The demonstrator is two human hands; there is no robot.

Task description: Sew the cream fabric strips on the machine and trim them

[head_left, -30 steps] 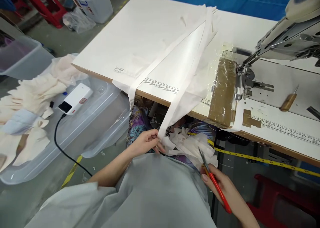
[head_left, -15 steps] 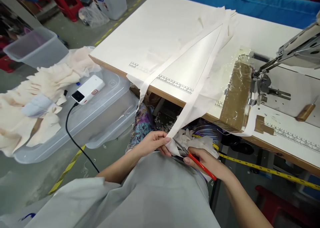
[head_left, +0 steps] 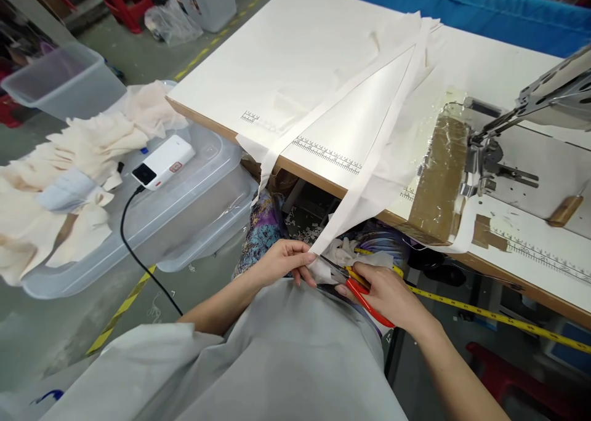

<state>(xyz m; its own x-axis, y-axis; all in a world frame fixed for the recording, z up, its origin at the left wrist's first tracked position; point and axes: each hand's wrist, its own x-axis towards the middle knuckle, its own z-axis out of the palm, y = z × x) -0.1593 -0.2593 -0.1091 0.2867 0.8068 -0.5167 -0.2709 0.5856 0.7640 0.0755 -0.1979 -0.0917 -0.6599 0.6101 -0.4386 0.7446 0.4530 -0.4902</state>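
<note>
Between the thumb and fingers of my left hand (head_left: 290, 262) is pinched the end of a pale fabric strip (head_left: 351, 207), which runs up over the table edge and lies across the white tabletop. My right hand (head_left: 385, 293) is closed round the red handles of a pair of scissors (head_left: 367, 301). Their blades point left at the fabric, just beside my left fingertips, and the handles are spread a little. Crumpled pale cloth (head_left: 344, 252) lies on my lap behind the blades. A yellow tape measure (head_left: 480, 313) stretches from there to the right.
A sewing machine (head_left: 489, 156) stands on the right of the white table (head_left: 258, 58), with a wooden-handled tool (head_left: 566, 210) beside it. On the left, a plastic bin lid (head_left: 184, 190) bears a white device (head_left: 164, 162) with a black cable and ruffled cream fabric (head_left: 87, 144).
The scissor handles have spread apart in my right hand, where they were closer together. My left hand keeps its pinch on the strip. The view has shifted slightly.
</note>
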